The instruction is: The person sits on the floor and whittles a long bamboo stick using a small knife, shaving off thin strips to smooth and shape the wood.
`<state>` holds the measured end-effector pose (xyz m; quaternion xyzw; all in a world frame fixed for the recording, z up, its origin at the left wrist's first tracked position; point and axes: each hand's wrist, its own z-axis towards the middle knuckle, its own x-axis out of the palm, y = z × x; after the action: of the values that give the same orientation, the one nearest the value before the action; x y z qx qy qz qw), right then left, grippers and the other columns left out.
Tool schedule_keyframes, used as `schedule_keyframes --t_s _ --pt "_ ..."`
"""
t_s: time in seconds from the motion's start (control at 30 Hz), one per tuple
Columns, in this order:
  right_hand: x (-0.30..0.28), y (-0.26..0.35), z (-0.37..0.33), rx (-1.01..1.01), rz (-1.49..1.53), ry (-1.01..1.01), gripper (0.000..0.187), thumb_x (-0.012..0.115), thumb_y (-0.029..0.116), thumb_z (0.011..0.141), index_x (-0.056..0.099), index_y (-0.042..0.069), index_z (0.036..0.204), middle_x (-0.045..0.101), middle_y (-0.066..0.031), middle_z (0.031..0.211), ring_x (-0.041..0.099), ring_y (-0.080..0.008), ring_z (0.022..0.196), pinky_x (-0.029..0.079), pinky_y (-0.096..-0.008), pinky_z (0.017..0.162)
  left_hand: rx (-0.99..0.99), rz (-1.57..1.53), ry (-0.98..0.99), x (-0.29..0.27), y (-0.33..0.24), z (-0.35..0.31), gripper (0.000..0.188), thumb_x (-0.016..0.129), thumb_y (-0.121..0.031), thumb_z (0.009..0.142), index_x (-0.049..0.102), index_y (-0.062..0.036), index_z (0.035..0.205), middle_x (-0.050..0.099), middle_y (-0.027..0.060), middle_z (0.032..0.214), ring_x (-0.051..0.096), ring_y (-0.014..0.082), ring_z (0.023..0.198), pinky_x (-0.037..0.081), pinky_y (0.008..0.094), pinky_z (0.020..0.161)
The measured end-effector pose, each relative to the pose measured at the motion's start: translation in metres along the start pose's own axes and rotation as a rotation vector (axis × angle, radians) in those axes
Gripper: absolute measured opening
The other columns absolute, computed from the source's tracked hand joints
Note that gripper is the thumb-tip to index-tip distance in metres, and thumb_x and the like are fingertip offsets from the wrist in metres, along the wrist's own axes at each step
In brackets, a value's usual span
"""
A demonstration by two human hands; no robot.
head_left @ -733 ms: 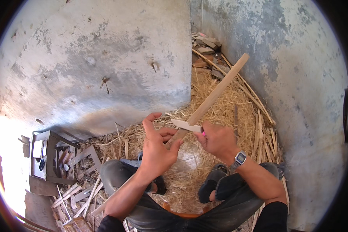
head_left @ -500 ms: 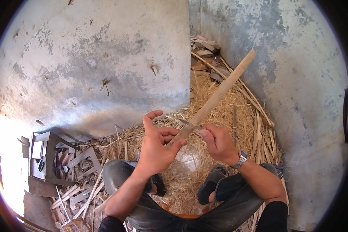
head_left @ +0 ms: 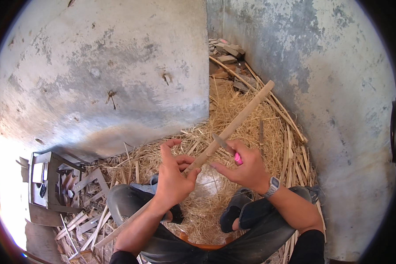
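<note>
A long pale bamboo strip (head_left: 246,112) slants from beside my left thigh up to the far right. My left hand (head_left: 174,180) grips it near the middle between thumb and fingers, with the index finger lifted off. In my right hand (head_left: 246,166) is a small knife (head_left: 223,143) with a pink handle, mostly covered by the fingers. Its short grey blade lies across the strip, just beyond my left hand. The right thumb points toward the strip, apart from the handle.
Shavings (head_left: 251,132) cover the floor around my feet. Split strips (head_left: 290,154) lie along the right wall (head_left: 339,110). At the left stands a dark metal-framed stool-like object (head_left: 53,180) among wood scraps (head_left: 90,224). Bricks (head_left: 228,50) are piled in the far corner.
The strip's far end has dropped nearer and to the left. My right hand has turned, so the pink handle now shows, and the blade sits at a different angle across the strip.
</note>
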<state>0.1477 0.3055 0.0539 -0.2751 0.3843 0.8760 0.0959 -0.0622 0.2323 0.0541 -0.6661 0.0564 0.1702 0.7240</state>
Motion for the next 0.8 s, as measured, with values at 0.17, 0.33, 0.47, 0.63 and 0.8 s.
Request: schedule_keyframes --t_s 0.17,0.33,0.47,0.63,0.8 --pt "0.016 -0.020 -0.003 -0.158 -0.113 -0.018 0.033 0.085 0.015 0.081 0.074 0.003 0.108 0.063 -0.0068 0.068 0.063 -0.0201 0.055 0.049 -0.0325 0.050 0.022 0.006 0.022 0.008 -0.003 -0.003 0.073 0.071 0.010 0.084 0.026 -0.0008 0.141 0.072 0.0201 0.098 0.077 0.0294 0.094 0.059 0.0331 0.077" --pt "0.015 -0.018 -0.008 -0.351 -0.291 0.067 0.028 0.083 0.011 0.077 0.075 0.002 0.102 0.066 -0.0075 0.068 0.067 -0.0240 0.055 0.052 -0.0352 0.049 -0.015 0.027 0.030 0.006 -0.006 -0.007 0.072 0.072 0.007 0.087 0.025 -0.0030 0.141 0.073 0.0169 0.100 0.076 0.0201 0.089 0.057 0.0279 0.072" --pt "0.025 -0.026 -0.010 -0.446 -0.351 0.006 0.015 0.078 0.013 0.081 0.066 0.006 0.086 0.062 -0.0063 0.065 0.063 -0.0230 0.053 0.049 -0.0368 0.047 0.029 -0.011 0.029 0.009 0.002 -0.009 0.071 0.072 0.005 0.087 0.026 -0.0030 0.141 0.074 0.0162 0.100 0.077 0.0189 0.086 0.056 0.0272 0.068" --pt "0.026 -0.021 -0.002 -0.405 -0.197 -0.022 0.023 0.077 0.006 0.084 0.056 0.005 0.074 0.056 -0.0084 0.062 0.057 -0.0270 0.049 0.047 -0.0382 0.046 0.088 0.133 0.032 0.008 -0.005 -0.006 0.073 0.073 0.004 0.086 0.027 -0.0030 0.142 0.074 0.0148 0.099 0.077 0.0228 0.087 0.057 0.0298 0.075" --pt "-0.008 -0.045 0.023 0.113 -0.102 -0.328 0.020 0.063 0.003 0.097 0.057 0.003 0.078 0.059 -0.0043 0.064 0.055 -0.0108 0.056 0.040 -0.0304 0.049 -0.004 0.096 0.055 -0.008 0.011 -0.011 0.075 0.074 0.003 0.084 0.027 -0.0026 0.143 0.073 0.0158 0.099 0.077 0.0240 0.089 0.057 0.0313 0.077"
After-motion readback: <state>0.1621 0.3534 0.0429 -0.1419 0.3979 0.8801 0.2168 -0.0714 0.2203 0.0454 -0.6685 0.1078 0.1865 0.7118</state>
